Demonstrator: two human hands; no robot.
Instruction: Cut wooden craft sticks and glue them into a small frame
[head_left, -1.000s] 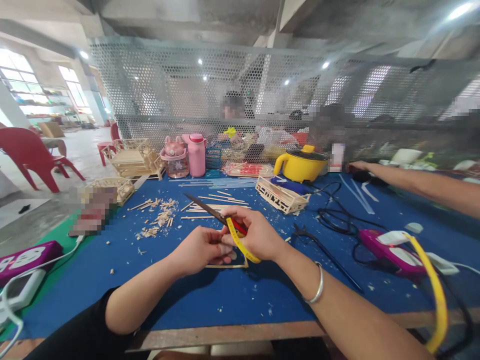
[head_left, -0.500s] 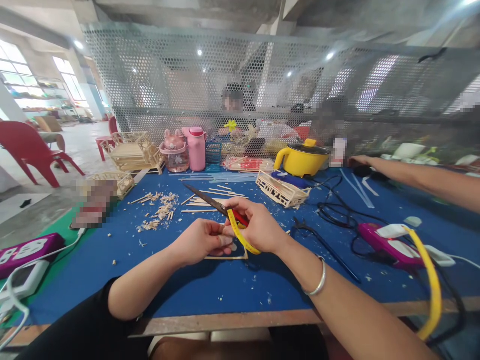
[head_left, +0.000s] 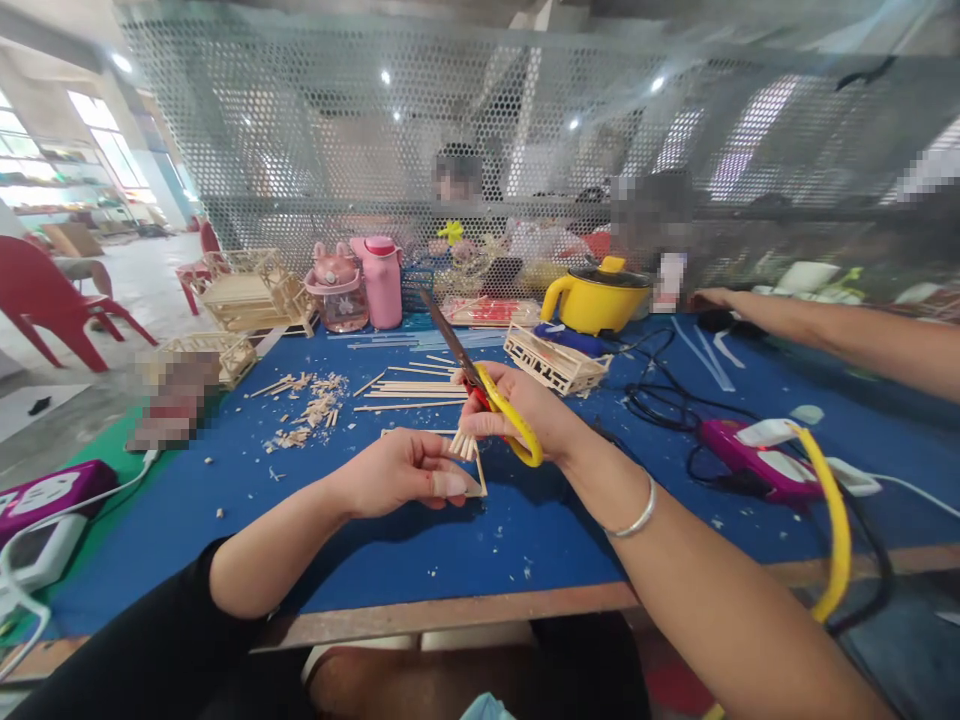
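Centre frame: right hand has lifted, fingers closed in the scissors, blades now tipped upward and shut. Left hand pinches the stick frame, raised off the blue table. The cut looks finished.

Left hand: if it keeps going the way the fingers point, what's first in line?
The left hand points right, pinching a stick frame. Straight on, the right hand holding the scissors looks first, close by, though depth is unclear.
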